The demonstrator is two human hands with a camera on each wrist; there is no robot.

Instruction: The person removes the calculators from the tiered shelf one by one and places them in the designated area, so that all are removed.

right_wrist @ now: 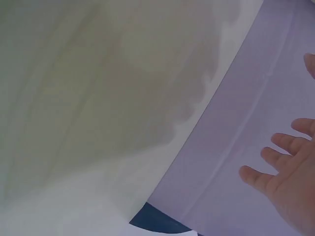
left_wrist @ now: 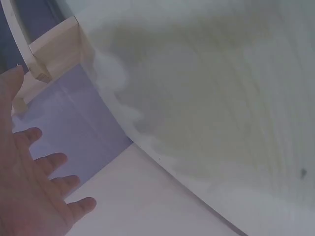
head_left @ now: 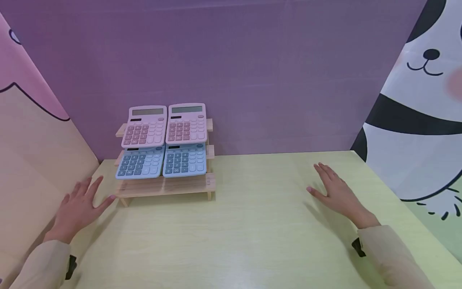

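Through the head camera I have the purple backdrop (head_left: 274,76) across the rear and the pale table (head_left: 252,233) before it, with a wooden rack (head_left: 166,186) standing toward the left. Both arms reach forward from the lower corners in beige sleeves (head_left: 391,253), backs of the hands up, well apart from each other. The left hand (head_left: 75,210) is just beside the rack, its fingers straight and fanned, thumb stretched toward the lowest shelf; I cannot tell whether the tip touches. The right hand (head_left: 339,196) hovers over the table's right side, fingers straight and fairly close together, thumb standing apart. Two pink calculators (head_left: 185,122) lean side by side on the rack's upper tier and two blue calculators (head_left: 185,159) on the tier below; only the head view gives me those. My left wrist view adds the palm side of the left hand and the rack's end up close, while my right wrist view shows small gaps between the right fingertips. Smallest are the black wrist pieces (head_left: 71,267), which only the head camera catches
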